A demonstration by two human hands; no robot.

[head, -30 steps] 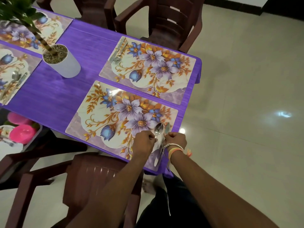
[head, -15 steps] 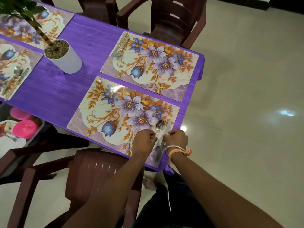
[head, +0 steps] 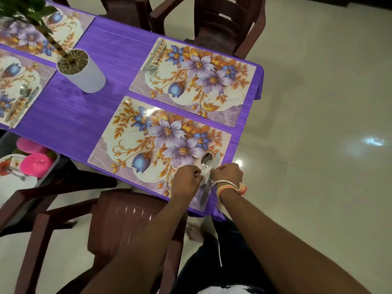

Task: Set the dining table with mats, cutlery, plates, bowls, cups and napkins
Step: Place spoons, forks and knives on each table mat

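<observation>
A floral mat (head: 131, 145) lies at the near right corner of the purple table (head: 70, 124). On its right end lie a spoon (head: 206, 161) and a knife (head: 215, 161), side by side, tips pointing away from me. My left hand (head: 186, 181) pinches the spoon's handle with curled fingers. My right hand (head: 227, 174) has its fingers curled on the knife's handle. A second floral mat (head: 212, 96) beyond carries its own knife and spoon (head: 153, 58) at its left end. Another mat at the far left also holds cutlery (head: 23, 100).
A white plant pot (head: 84, 75) stands mid-table. Dark brown plastic chairs sit at the near side (head: 118, 217) and far side (head: 222, 24). At the left, a tray (head: 45, 177) holds pink bowls (head: 36, 164) and plates. Pale tiled floor lies to the right.
Both hands stay on the spoon and knife, which hardly shift on the mat. My head has moved slightly, so the table sits a little differently in view.
</observation>
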